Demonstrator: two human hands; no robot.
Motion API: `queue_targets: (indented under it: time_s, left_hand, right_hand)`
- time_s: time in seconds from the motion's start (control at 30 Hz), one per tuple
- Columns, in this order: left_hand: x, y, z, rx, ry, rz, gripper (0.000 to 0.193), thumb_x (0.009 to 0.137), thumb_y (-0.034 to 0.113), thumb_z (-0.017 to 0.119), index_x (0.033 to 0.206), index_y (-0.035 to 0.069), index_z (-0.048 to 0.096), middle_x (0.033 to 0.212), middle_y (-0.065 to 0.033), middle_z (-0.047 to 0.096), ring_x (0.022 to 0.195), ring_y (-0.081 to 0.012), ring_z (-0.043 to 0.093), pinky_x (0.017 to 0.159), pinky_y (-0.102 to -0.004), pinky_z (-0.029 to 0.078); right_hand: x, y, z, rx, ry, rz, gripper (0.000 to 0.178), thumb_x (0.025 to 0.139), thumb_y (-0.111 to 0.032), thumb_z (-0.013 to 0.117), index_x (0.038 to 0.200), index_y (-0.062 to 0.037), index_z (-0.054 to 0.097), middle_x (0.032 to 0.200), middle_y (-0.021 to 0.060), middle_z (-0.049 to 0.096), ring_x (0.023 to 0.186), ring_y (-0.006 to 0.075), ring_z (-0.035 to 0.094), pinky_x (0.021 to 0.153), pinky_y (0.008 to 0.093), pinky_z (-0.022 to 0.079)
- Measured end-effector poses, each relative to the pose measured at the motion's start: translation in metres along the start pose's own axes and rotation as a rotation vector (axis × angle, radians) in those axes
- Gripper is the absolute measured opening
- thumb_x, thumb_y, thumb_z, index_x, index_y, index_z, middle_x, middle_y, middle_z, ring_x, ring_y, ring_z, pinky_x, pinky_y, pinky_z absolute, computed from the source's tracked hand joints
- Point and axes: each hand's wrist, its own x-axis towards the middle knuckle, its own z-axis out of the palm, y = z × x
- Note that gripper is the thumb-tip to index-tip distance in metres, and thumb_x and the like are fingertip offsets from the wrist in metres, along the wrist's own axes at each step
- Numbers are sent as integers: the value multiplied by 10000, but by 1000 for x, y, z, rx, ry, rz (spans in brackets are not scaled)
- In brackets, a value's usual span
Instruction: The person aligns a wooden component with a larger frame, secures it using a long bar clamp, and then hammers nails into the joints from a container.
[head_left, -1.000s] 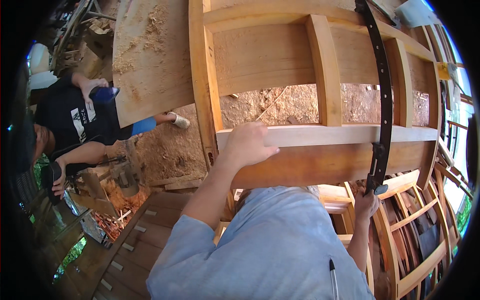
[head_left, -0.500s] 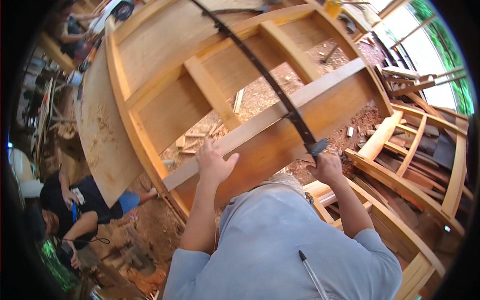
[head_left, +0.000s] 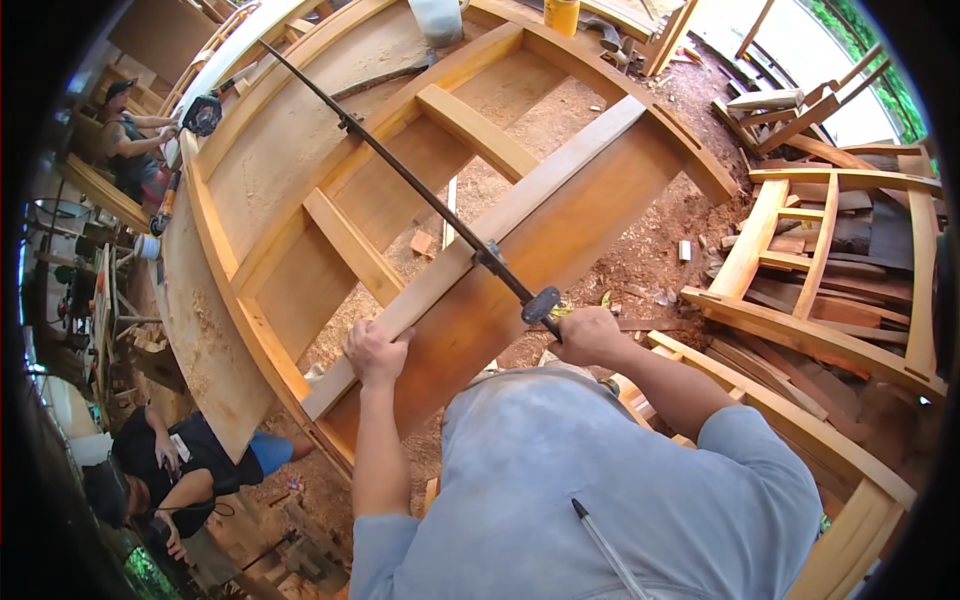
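A large wooden frame (head_left: 225, 232) with curved members and crosspieces fills the space in front of me. Along its near side runs a pale rail (head_left: 560, 175) above a wide brown board (head_left: 570, 240). Lying slantwise over the frame is a long dark bar clamp (head_left: 390, 160); its near head (head_left: 540, 304) stands out past the rail. My right hand (head_left: 590, 338) is closed round the clamp's near end, covering the handle. Fingers of my left hand (head_left: 374, 352) wrap over the pale rail near its left end.
A thin plywood sheet (head_left: 205, 350) lies under the frame's left side. Smaller wooden frames (head_left: 810, 235) and stacked boards stand at right. A person in dark clothing (head_left: 190, 450) is at lower left, another (head_left: 130, 150) at upper left. A bucket (head_left: 437, 22) and yellow container (head_left: 561, 16) are beyond.
My left hand, spread out on the rail before, now has its fingers curled over it. The right hand still holds the clamp, whose far end now points further left. The whole view has shifted.
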Motion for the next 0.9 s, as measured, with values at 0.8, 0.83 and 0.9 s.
queue_targets:
  time_s: [0.8,0.83,0.9]
  left_hand:
    - [-7,19,-9,-147,131,-108,509,689,392,848,994,5,723,1140,-175,617,1125,-363,555,1057,-459,399]
    - [-5,21,-10,-207,143,-115,507,698,386,839,994,-8,714,1163,-183,614,1131,-376,554,1053,-468,404]
    - [-6,28,-6,-289,176,-16,501,721,374,818,983,-35,697,1186,-208,607,1132,-408,552,1041,-493,416]
  right_hand:
    - [8,27,16,526,122,-211,407,849,-483,729,810,-80,689,721,128,659,740,345,656,682,449,487]
    - [3,24,21,535,136,-196,407,849,-483,729,810,-80,689,721,128,659,740,345,656,682,449,487]
    - [5,21,31,520,357,-217,385,857,-475,720,819,-93,701,748,118,661,769,326,651,716,438,486]
